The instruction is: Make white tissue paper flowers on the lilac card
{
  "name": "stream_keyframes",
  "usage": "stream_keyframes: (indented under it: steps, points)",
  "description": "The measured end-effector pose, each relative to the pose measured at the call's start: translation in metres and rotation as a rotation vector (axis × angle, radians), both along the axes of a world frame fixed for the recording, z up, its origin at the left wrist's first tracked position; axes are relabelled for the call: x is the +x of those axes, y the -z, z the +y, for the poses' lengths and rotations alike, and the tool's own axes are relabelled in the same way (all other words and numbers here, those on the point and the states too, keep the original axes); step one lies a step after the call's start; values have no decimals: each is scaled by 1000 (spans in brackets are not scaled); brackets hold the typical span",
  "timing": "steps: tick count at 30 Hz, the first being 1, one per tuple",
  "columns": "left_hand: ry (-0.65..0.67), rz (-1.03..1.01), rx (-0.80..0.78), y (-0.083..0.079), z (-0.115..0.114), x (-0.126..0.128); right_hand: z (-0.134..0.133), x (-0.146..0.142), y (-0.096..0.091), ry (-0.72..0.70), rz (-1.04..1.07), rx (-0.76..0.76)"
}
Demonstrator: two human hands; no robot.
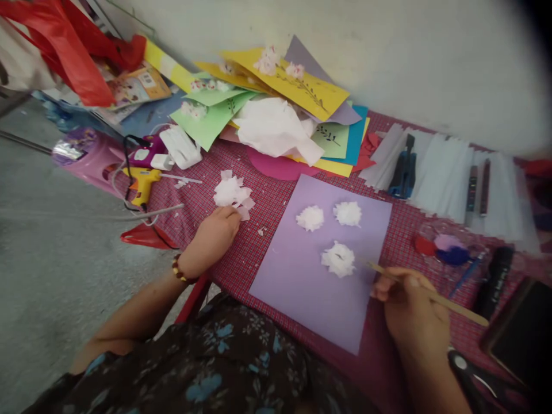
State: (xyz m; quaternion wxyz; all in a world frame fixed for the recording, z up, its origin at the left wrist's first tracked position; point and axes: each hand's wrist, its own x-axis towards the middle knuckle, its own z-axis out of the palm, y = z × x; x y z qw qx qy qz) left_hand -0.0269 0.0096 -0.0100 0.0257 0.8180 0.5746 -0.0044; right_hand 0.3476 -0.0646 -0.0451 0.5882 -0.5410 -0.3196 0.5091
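Observation:
My left hand [211, 238], with a beaded bracelet at the wrist, reaches to a small pile of white tissue paper pieces [230, 190]. Its fingers are drawn together at the pile's near edge, on a piece of tissue paper [243, 213]. Between the fingers of my right hand [414, 310] is a thin wooden stick [457, 309], its narrow tip pointing left over a purple sheet of paper [297, 293]. On that sheet lie three white tissue paper flowers; the nearest flower [338, 259] has a small opening in its middle.
Coloured cards with paper flowers [302, 86] and crumpled tissue [276, 129] are heaped against the wall. At left lie a yellow glue gun [144, 184] and a power strip [180, 146]. Clear strips, a paint palette [448, 247], a black marker [494, 282] and scissors [483, 382] are at right.

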Motion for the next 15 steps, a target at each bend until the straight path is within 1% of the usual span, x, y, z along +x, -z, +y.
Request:
stream_keyframes:
  steps: [2,3,4,5,8,10,11,13,15]
  points:
    - [43,74,-9,1,4,-3,0,0,0,2,-4,-2]
    - [55,70,-2,1,7,-5,0,-1,-1,1,-5,-4]
    - [57,23,11,-1,10,-7,0,-1,-1,-1,-6,-8]
    - [49,-67,28,-3,12,-8,0,-2,-2,-3,-7,-12]
    - [-16,-453,46,-15,20,-4,0,-4,-3,-9,-12,-20]
    - [-21,-642,16,-24,24,10,-1,-6,-3,-12,-17,-10]
    - [1,-687,8,-28,26,20,-1,-7,-3,-17,-24,-3]
    - [96,-705,30,-33,30,45,-3,-8,-2,-33,-48,18]
    - [231,-671,97,-33,34,74,-4,-8,-2,-70,-86,34]
